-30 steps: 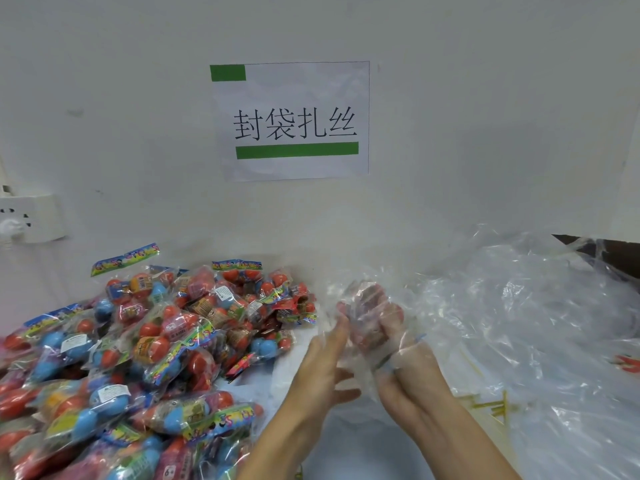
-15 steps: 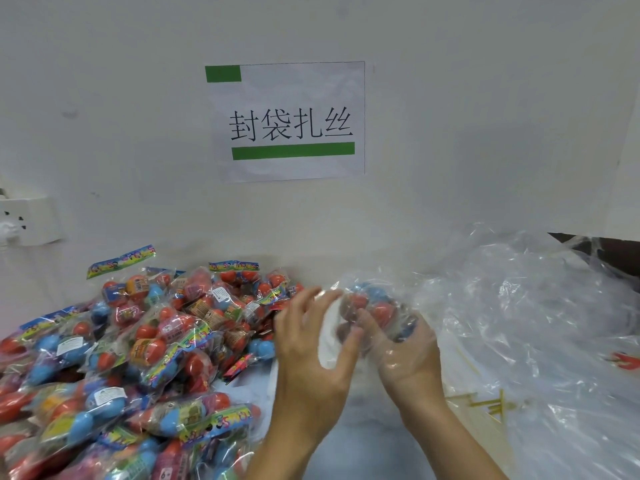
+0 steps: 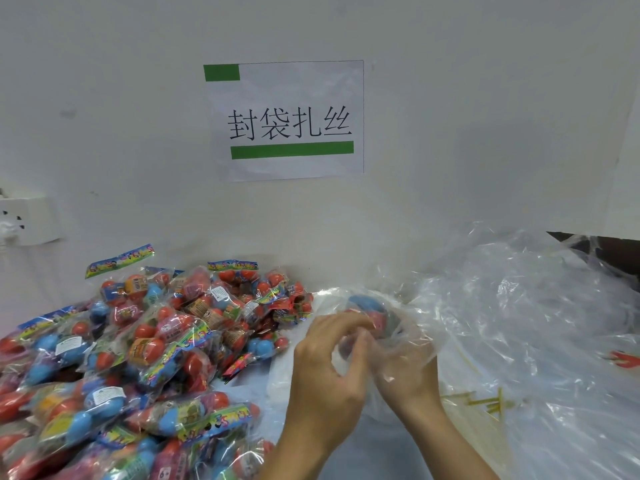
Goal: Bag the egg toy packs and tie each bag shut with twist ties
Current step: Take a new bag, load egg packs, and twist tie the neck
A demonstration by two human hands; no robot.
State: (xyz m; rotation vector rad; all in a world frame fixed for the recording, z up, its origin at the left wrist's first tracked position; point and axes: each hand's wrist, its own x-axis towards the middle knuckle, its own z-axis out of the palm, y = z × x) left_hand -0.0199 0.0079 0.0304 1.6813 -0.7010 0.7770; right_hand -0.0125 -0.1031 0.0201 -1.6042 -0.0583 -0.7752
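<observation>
A clear plastic bag [image 3: 412, 336] with an egg toy pack [image 3: 369, 311] of blue and red eggs inside sits in front of me at the table's middle. My left hand [image 3: 325, 372] has its fingers curled and pinches the bag's film near the pack. My right hand [image 3: 403, 372] lies under and behind the film and grips the bag; its fingers are partly hidden by plastic. A big heap of egg toy packs [image 3: 138, 351] fills the left side. Yellow twist ties [image 3: 485, 403] lie under clear plastic at the right.
A large pile of clear plastic bags [image 3: 526, 323] covers the right side of the table. The white wall behind carries a paper sign [image 3: 287, 119] and a wall socket [image 3: 24, 220] at the far left. A red item [image 3: 623, 358] shows at the right edge.
My left hand went from open beside the bag to pinching its film. The bagged pack has risen slightly and turned, blue egg now on top. Both hands moved closer together.
</observation>
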